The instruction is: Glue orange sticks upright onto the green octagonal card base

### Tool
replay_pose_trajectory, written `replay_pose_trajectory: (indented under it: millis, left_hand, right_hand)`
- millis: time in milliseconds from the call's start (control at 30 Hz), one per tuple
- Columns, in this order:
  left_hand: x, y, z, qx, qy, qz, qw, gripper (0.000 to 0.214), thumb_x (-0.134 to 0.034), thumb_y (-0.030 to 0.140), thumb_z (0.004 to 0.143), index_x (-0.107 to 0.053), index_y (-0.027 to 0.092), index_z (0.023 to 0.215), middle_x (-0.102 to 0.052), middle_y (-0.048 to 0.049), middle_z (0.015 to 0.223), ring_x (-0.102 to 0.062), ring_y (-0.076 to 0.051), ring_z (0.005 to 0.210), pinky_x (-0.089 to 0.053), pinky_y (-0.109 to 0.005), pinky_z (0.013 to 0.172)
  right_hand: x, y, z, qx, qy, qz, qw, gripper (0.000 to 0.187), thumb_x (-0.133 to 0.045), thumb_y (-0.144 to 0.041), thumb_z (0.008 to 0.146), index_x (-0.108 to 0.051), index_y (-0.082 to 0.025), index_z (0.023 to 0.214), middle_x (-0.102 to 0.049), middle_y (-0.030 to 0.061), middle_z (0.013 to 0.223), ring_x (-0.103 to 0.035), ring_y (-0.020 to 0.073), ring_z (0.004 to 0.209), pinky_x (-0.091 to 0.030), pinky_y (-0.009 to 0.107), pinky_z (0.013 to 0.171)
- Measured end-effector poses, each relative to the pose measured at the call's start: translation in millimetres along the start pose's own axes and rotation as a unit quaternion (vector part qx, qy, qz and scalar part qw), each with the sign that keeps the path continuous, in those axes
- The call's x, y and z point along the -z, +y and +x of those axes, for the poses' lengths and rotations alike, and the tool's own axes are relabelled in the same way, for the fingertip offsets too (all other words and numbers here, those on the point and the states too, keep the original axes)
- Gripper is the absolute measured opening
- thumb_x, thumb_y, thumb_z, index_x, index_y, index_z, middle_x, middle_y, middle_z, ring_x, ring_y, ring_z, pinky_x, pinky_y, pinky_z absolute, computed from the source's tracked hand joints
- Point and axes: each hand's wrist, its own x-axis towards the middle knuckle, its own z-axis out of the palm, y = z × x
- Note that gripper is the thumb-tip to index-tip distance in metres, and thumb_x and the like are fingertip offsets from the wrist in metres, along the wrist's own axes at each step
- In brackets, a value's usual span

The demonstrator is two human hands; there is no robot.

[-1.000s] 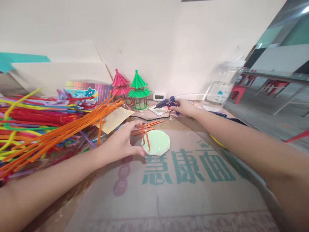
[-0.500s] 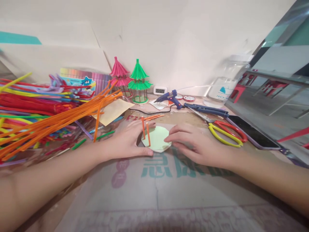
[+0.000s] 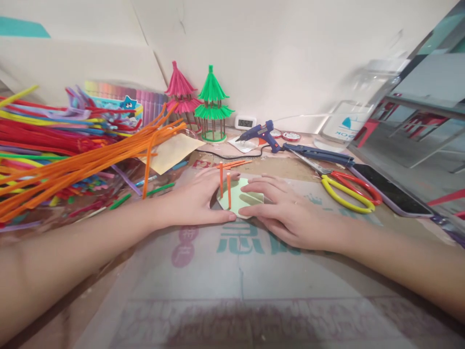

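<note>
Two orange sticks [image 3: 229,191] stand upright on one pale green base [image 3: 236,196]; a few more lie just behind it, too overlapped to count. Beyond are two small towers, one pink [image 3: 177,85] and one green [image 3: 210,92], one clock [image 3: 245,122], one glue gun [image 3: 263,132], one bottle [image 3: 345,121], one pair of scissors [image 3: 348,194] and one phone [image 3: 388,186]. The base lies between the hands: the left hand [image 3: 198,196] curves around its left side, thumb and fingers spread, and the right hand [image 3: 285,208] bends its parted fingers over the right side. Whether either grips it, I cannot tell.
</note>
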Motion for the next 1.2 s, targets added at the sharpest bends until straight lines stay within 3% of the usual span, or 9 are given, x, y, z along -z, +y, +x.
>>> replay_pose_trajectory:
  millis: [133, 233, 333, 467, 767, 1033, 1200]
  left_hand:
    - [1.7, 1, 1, -0.007, 0.005, -0.001, 1.0, 0.08, -0.066, 0.062, 0.082, -0.043, 0.018, 0.145, -0.054, -0.0182, 0.145, -0.05, -0.038, 0.134, -0.04, -0.058, 0.111]
    - [2.4, 2, 2, -0.012, 0.007, 0.0, 1.0, 0.078, -0.067, 0.06, 0.082, -0.044, 0.019, 0.144, -0.055, -0.0172, 0.144, -0.052, -0.037, 0.132, -0.041, -0.057, 0.11]
    - [2.2, 2, 1, -0.01, 0.002, 0.0, 1.0, 0.081, -0.067, 0.06, 0.082, -0.041, 0.019, 0.147, -0.053, -0.0168, 0.147, -0.05, -0.037, 0.135, -0.04, -0.057, 0.111]
    - [0.8, 0, 1, 0.001, -0.003, 0.004, 1.0, 0.084, -0.066, 0.062, 0.083, -0.039, 0.017, 0.149, -0.048, -0.0186, 0.151, -0.046, -0.039, 0.138, -0.038, -0.057, 0.113]
    - [1.1, 1, 1, 0.002, -0.006, 0.001, 1.0, 0.084, -0.065, 0.064, 0.082, -0.04, 0.018, 0.148, -0.05, -0.018, 0.149, -0.048, -0.038, 0.136, -0.039, -0.058, 0.113]
    - [2.1, 3, 2, 0.011, -0.002, -0.002, 1.0, 0.079, -0.066, 0.061, 0.081, -0.044, 0.018, 0.144, -0.051, -0.0178, 0.148, -0.048, -0.038, 0.136, -0.039, -0.057, 0.112]
    - [2.2, 3, 2, 0.009, -0.003, 0.001, 1.0, 0.079, -0.066, 0.061, 0.081, -0.043, 0.018, 0.144, -0.052, -0.0183, 0.146, -0.048, -0.038, 0.135, -0.039, -0.058, 0.112]
  right_hand:
    - [-1, -2, -3, 0.025, 0.02, -0.044, 0.999, 0.033, -0.05, -0.014, 0.098, -0.066, -0.019, 0.125, -0.059, 0.0156, 0.135, -0.047, 0.0295, 0.137, -0.03, 0.059, 0.12]
    - [-3, 2, -7, 0.0, 0.076, -0.01, 0.997, 0.036, -0.049, -0.009, 0.096, -0.063, -0.014, 0.128, -0.061, 0.0165, 0.13, -0.052, 0.0264, 0.129, -0.041, 0.053, 0.113]
    - [-3, 9, -9, -0.023, 0.102, 0.035, 0.994, 0.033, -0.049, -0.005, 0.093, -0.068, -0.015, 0.118, -0.063, 0.0146, 0.124, -0.055, 0.0247, 0.121, -0.049, 0.047, 0.105]
    - [-1, 13, -9, -0.013, 0.1, 0.039, 0.994, 0.035, -0.051, -0.002, 0.087, -0.075, -0.019, 0.104, -0.065, 0.0119, 0.118, -0.056, 0.0258, 0.118, -0.047, 0.049, 0.104]
    - [3, -1, -1, 0.017, 0.04, -0.038, 0.998, 0.032, -0.046, -0.011, 0.095, -0.076, -0.016, 0.105, -0.066, 0.0143, 0.108, -0.057, 0.0283, 0.112, -0.043, 0.055, 0.107]
    - [3, 4, -6, 0.003, 0.101, -0.03, 0.994, 0.03, -0.047, -0.003, 0.09, -0.074, -0.015, 0.096, -0.065, 0.0119, 0.101, -0.056, 0.0248, 0.102, -0.046, 0.051, 0.101]
    - [0, 7, -6, -0.04, 0.083, 0.003, 0.996, 0.032, -0.047, -0.002, 0.087, -0.074, -0.019, 0.093, -0.067, 0.0098, 0.101, -0.056, 0.0257, 0.104, -0.048, 0.048, 0.095]
